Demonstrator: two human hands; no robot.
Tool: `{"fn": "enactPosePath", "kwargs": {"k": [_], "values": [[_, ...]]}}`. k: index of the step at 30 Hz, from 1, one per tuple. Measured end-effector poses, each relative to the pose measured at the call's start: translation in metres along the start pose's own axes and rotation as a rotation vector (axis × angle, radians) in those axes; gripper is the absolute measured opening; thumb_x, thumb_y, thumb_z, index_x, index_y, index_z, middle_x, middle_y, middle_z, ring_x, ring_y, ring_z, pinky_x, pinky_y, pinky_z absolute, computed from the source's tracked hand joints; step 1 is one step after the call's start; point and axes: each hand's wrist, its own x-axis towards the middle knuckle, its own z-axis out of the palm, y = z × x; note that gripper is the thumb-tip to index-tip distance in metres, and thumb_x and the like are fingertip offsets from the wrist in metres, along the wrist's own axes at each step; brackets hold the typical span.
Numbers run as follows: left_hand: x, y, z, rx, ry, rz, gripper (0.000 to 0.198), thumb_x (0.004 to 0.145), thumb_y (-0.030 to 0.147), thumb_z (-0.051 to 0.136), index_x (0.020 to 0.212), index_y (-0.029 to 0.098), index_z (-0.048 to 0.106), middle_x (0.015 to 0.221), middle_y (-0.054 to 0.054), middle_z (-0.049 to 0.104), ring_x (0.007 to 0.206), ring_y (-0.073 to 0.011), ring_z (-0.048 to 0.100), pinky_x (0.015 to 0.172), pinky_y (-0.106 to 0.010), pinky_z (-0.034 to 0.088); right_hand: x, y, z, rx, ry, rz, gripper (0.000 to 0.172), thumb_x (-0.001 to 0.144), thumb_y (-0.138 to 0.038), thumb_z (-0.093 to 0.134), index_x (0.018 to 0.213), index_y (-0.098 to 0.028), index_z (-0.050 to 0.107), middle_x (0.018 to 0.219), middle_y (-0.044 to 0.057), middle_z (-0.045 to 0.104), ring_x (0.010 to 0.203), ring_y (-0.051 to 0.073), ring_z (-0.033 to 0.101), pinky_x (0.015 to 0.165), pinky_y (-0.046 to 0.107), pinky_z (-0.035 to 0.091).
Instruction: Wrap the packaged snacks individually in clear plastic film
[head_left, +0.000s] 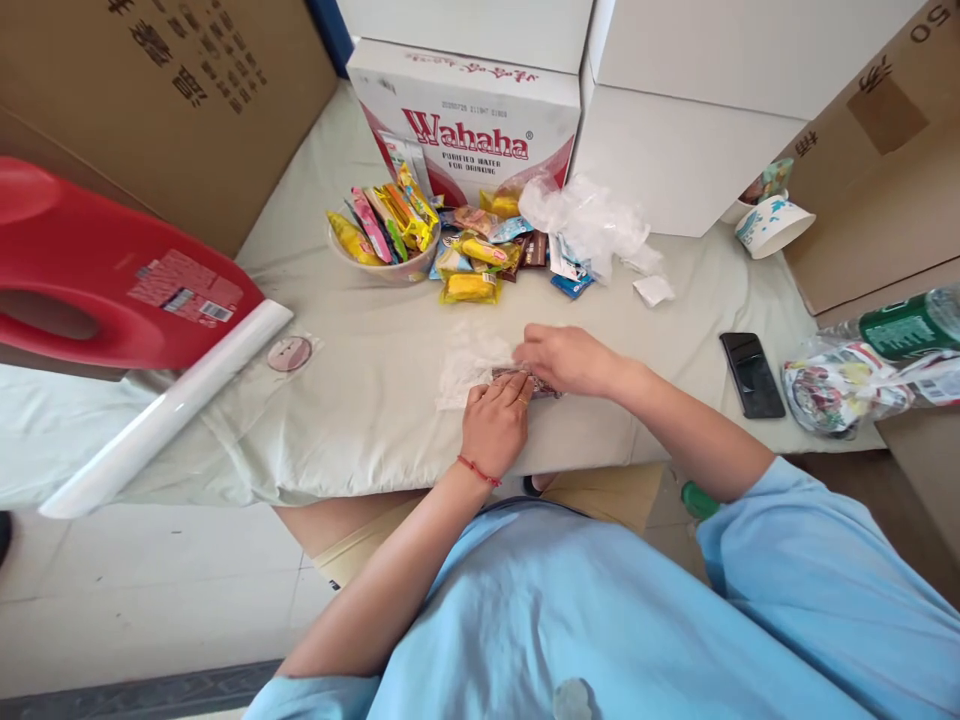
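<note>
1. A small dark-brown packet (543, 387) is seen on the cloth-covered table (375, 380), near its front edge and directly under the fingers; its middle is covered, so its full outline cannot be told.
2. Its long axis appears to be laid roughly left to right, dipping slightly toward the right, with a bit of brown shown on either side of the left fingertips.
3. A thin, whitish see-through sheet (457, 380) is spread beside and partly beneath the hands, mostly to the packet's left.
4. The packet is covered from the near side by the left hand (496, 425), palm down, fingers together and gently bent; whether it is gripped or only pressed cannot be told.
5. The right hand (571, 360) is held just beyond and over the packet's right part, fingers curled; whether anything is pinched there is hidden. The left hand is judged the nearer.
6. Beyond the hands, wrapped snacks (471, 288) are heaped beside a filled bowl (411, 270), before a Wahaha box (480, 120).
7. To the left, a white roll (169, 410) is laid slantwise; to the right, a phone (752, 375) is seen.
</note>
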Motion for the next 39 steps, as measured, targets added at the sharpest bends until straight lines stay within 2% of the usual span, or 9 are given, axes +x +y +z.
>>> {"fn": "enactPosePath", "kwargs": {"k": [8,13,16,18,20,22,26,32,39], "values": [[-0.028,-0.03,-0.008,-0.423,0.161,0.008,0.033,0.092,0.014,0.043,0.092,0.024,0.074,0.104,-0.004,0.079,0.116,-0.0225,0.071,0.112,-0.048,0.05,-0.045,-0.024,0.067,0.019,0.021,0.084,0.048,0.105,-0.02,0.05,0.15,-0.037,0.057,0.111,0.005,0.064,0.092,0.021,0.056,0.073,0.029,0.036],[-0.023,-0.057,-0.021,-0.436,0.557,-0.594,0.032,0.102,0.034,0.039,0.108,0.021,0.067,0.116,-0.01,0.071,0.117,-0.0225,0.066,0.11,-0.045,0.05,-0.039,-0.036,0.066,0.011,0.019,0.152,0.048,0.103,-0.015,0.051,0.147,-0.034,0.06,0.116,0.008,0.065,0.093,0.023,0.055,0.074,0.03,0.037],[-0.005,-0.073,-0.024,-0.3,0.364,-0.759,0.043,0.099,0.05,0.047,0.121,0.018,0.065,0.144,-0.019,0.059,0.146,-0.0333,0.044,0.123,-0.058,0.033,-0.038,-0.039,0.059,-0.026,0.002,0.147,0.05,0.103,-0.013,0.05,0.147,-0.034,0.059,0.116,0.009,0.064,0.093,0.023,0.055,0.072,0.03,0.036],[0.002,-0.077,-0.024,-0.214,0.14,-0.709,0.041,0.087,0.053,0.065,0.108,0.018,0.069,0.152,-0.021,0.052,0.156,-0.0422,0.029,0.126,-0.065,0.024,-0.038,-0.038,0.058,-0.025,-0.009,0.151,0.049,0.105,-0.015,0.048,0.148,-0.035,0.059,0.115,0.009,0.064,0.093,0.023,0.055,0.071,0.03,0.035],[0.003,-0.071,-0.026,-0.19,0.074,-0.637,0.03,0.077,0.045,0.073,0.092,0.02,0.069,0.145,-0.019,0.058,0.149,-0.0436,0.039,0.122,-0.063,0.032,-0.038,-0.038,0.058,0.016,-0.008,0.161,0.047,0.106,-0.019,0.049,0.147,-0.037,0.06,0.112,0.008,0.063,0.092,0.022,0.055,0.071,0.03,0.036],[0.001,-0.058,-0.029,-0.287,0.13,-0.616,0.019,0.078,0.038,0.069,0.087,0.021,0.067,0.119,-0.012,0.071,0.118,-0.0327,0.065,0.108,-0.051,0.051,-0.038,-0.037,0.061,0.081,0.014,0.164,0.044,0.106,-0.02,0.05,0.146,-0.037,0.062,0.109,0.006,0.063,0.091,0.021,0.054,0.075,0.029,0.039],[0.001,-0.019,-0.032,-0.488,0.206,-0.586,0.016,0.086,0.034,0.06,0.091,0.021,0.068,0.087,-0.002,0.072,0.076,-0.018,0.068,0.078,-0.033,0.059,-0.038,-0.037,0.067,0.144,0.08,0.122,0.036,0.107,-0.024,0.048,0.136,-0.029,0.068,0.107,0.007,0.062,0.096,0.023,0.053,0.085,0.033,0.043],[0.004,0.014,-0.017,-0.358,0.053,-0.219,0.036,0.093,0.022,0.047,0.119,0.018,0.072,0.127,-0.012,0.072,0.12,-0.0267,0.066,0.108,-0.045,0.054,-0.061,-0.024,0.06,0.402,0.204,0.021,0.032,0.098,-0.015,0.049,0.117,-0.02,0.074,0.112,0.01,0.068,0.103,0.023,0.061,0.093,0.037,0.052],[-0.017,0.031,0.0,0.024,-0.101,-0.107,0.071,0.084,0.016,0.054,0.155,0.009,0.048,0.159,-0.023,0.051,0.137,-0.0407,0.052,0.098,-0.052,0.05,-0.086,0.001,0.079,0.211,0.586,0.616,0.037,0.094,-0.042,0.066,0.124,-0.019,0.071,0.128,0.019,0.062,0.12,0.037,0.055,0.104,0.058,0.049]]}}
